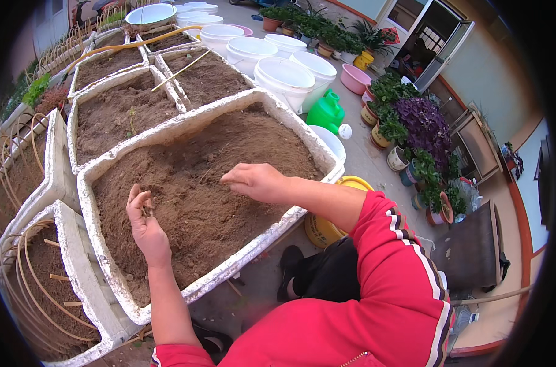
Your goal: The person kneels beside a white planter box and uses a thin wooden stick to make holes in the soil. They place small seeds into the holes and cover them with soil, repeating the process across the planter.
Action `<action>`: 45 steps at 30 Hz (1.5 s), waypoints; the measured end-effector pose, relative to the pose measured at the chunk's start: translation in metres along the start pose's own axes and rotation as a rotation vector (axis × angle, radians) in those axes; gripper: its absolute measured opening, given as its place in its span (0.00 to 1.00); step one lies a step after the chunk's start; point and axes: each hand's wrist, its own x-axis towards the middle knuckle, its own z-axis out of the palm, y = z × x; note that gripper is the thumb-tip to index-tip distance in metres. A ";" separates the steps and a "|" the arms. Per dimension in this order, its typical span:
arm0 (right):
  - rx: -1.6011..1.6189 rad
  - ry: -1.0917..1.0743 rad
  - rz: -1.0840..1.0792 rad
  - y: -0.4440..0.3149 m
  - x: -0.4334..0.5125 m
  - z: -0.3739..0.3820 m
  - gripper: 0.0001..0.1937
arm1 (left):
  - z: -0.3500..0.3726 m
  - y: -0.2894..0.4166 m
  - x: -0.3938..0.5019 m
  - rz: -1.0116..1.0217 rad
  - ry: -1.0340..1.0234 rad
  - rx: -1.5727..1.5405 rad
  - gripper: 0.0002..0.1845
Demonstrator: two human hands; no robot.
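Observation:
A white foam planter box [89, 202] filled with loose brown soil [222, 215] lies before me. Over its left part is my left hand [150, 236], palm turned inward and fingers loosely curled. Whether something small sits between its thumb and fingers is unclear. My right hand [259, 182] is low over the middle of the soil, fingers together and pointing left; its underside is hidden. Between the hands the soil is uneven and darker in a hollow, with thin root-like bits on it.
More soil-filled foam boxes [117, 117] adjoin at the far side, one with a stick [181, 69] across it. Bent hoops [34, 270] rise at left. White buckets [284, 78], a green watering can [326, 112] and a yellow bucket [321, 229] stand along the right.

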 end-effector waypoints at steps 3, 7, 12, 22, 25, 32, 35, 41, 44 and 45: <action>-0.367 -0.005 0.501 0.050 0.041 0.000 0.33 | 0.011 0.010 0.003 -0.180 0.235 -0.397 0.28; -0.378 -0.231 0.624 0.045 0.056 0.030 0.40 | 0.022 0.015 0.020 -0.404 0.226 -0.733 0.14; -0.293 -0.516 0.215 0.017 0.035 0.030 0.28 | 0.016 0.008 0.031 -0.462 0.240 -0.683 0.15; 0.104 0.057 0.450 0.123 0.105 0.013 0.21 | 0.015 0.000 0.031 -0.453 0.248 -0.541 0.16; -0.045 -0.055 0.469 0.128 0.149 0.036 0.28 | 0.014 0.003 0.031 -0.466 0.213 -0.489 0.17; -0.325 -0.551 0.342 0.035 0.162 0.109 0.38 | 0.010 0.000 0.033 -0.470 0.190 -0.389 0.15; -0.274 -0.651 0.078 0.023 0.136 0.092 0.30 | 0.010 -0.004 0.033 -0.479 0.191 -0.397 0.13; -0.109 -0.355 0.042 0.034 0.092 0.023 0.20 | 0.010 -0.008 0.030 -0.510 0.145 -0.448 0.12; 0.661 0.175 0.536 0.035 0.096 -0.010 0.19 | 0.010 -0.010 0.029 -0.526 0.105 -0.462 0.11; 0.937 0.320 0.643 0.035 0.096 -0.017 0.19 | 0.010 -0.010 0.029 -0.545 0.092 -0.450 0.11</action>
